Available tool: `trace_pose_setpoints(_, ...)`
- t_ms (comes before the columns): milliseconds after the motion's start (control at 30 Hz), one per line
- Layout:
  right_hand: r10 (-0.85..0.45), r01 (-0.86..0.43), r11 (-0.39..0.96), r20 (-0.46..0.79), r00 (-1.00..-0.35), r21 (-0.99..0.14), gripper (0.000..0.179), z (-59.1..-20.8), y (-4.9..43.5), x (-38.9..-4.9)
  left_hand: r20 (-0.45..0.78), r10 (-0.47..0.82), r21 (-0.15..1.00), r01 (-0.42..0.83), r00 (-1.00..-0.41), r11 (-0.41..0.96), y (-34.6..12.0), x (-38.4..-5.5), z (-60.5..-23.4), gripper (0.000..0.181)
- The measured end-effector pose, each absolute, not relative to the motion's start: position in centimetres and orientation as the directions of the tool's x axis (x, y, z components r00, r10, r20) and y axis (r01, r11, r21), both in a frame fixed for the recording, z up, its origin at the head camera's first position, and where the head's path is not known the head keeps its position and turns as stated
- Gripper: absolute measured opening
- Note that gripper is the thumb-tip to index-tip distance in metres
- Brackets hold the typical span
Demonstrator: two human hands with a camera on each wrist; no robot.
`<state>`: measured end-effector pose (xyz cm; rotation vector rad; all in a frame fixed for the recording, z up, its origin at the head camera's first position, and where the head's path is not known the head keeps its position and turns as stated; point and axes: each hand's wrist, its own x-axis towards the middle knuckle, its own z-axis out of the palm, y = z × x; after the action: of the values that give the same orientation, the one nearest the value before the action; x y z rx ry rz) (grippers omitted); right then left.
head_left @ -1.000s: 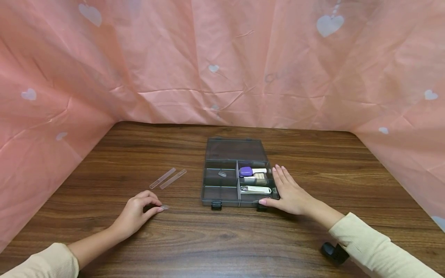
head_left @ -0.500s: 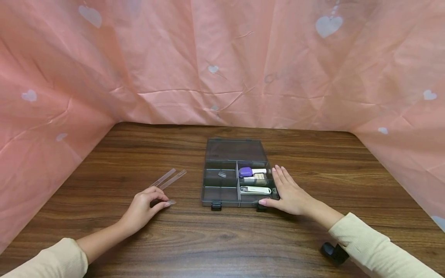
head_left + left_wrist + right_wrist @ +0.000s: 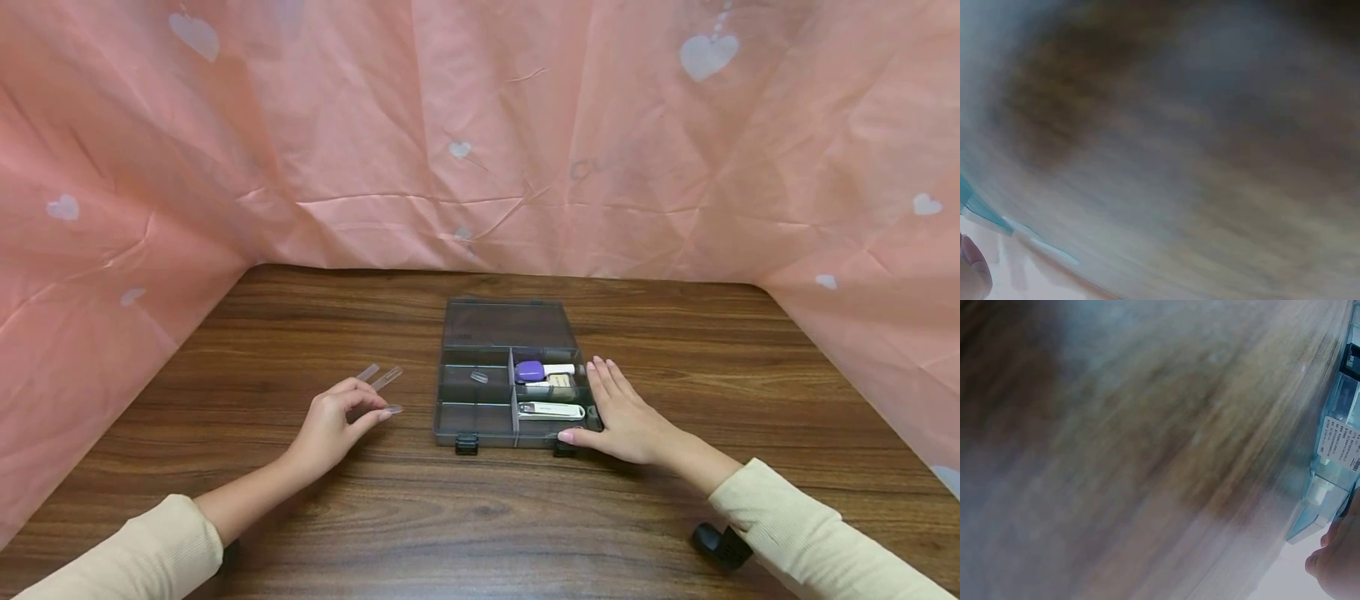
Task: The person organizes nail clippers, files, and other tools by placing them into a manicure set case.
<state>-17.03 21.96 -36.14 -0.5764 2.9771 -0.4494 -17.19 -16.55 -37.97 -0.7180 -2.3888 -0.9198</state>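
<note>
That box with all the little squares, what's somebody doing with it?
A person's left hand is pinching a small clear piece to the left of the open dark box. Their right hand rests along the box's right side, thumb at the front edge. Inside are a purple bottle, a nail clipper and another little clear piece. Two clear strips lie on the table, partly hidden behind the left hand.
</note>
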Motion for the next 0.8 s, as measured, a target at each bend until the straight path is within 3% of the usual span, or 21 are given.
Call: trace_pose_setpoints(800, -0.370, -0.345, 0.889, -0.028, -0.929, -0.303, 0.107, -36.1, 22.0, -16.9, 0.547, 0.297, 0.530, 0.598, -0.783, 0.601, -13.0, -19.1, -36.8, 0.008)
